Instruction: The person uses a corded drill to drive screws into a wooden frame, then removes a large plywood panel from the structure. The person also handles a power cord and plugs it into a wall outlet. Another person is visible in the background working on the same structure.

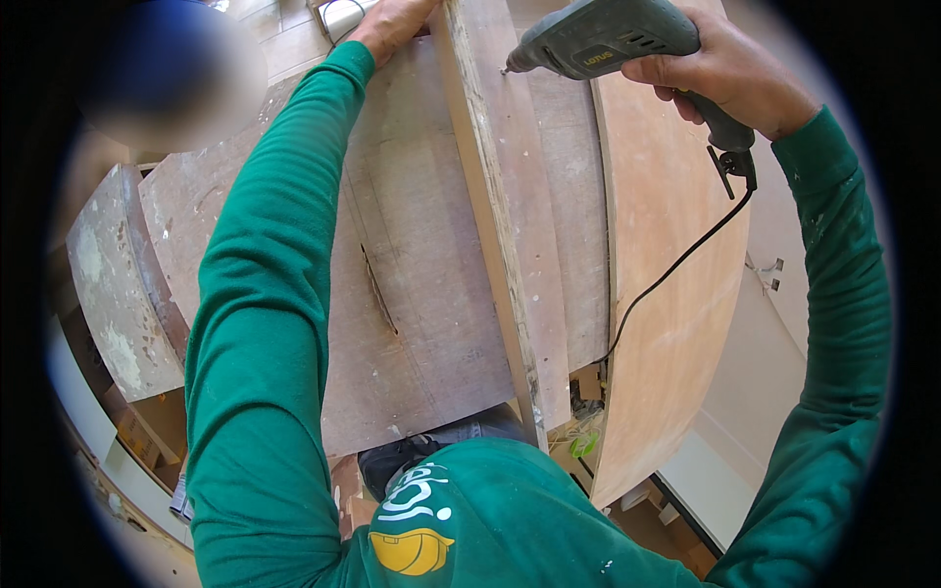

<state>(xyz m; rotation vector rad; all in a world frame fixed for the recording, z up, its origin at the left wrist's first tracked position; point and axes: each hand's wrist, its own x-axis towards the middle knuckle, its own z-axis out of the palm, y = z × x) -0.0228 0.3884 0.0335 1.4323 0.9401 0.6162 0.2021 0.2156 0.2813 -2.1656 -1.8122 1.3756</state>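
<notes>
My right hand [730,73] is wrapped round the grip of a dark grey corded power drill [608,41]. The drill points left, and its short bit meets or nearly meets the face of a long wooden board [524,196] standing on edge. At the far end of that board, my left hand [392,27] grips its edge from the left side; the fingertips are partly cut off by the top of the view. The board stands on a wide, paint-spotted plywood sheet [421,255], which has a dark slit left of the board.
A lighter, curved-looking plywood panel [667,235] stands on the right, with the drill's black cord [676,265] hanging across it. A worn, paint-stained board [118,284] lies far left. A blurred round object [176,78] fills the upper left. Clutter shows below the boards.
</notes>
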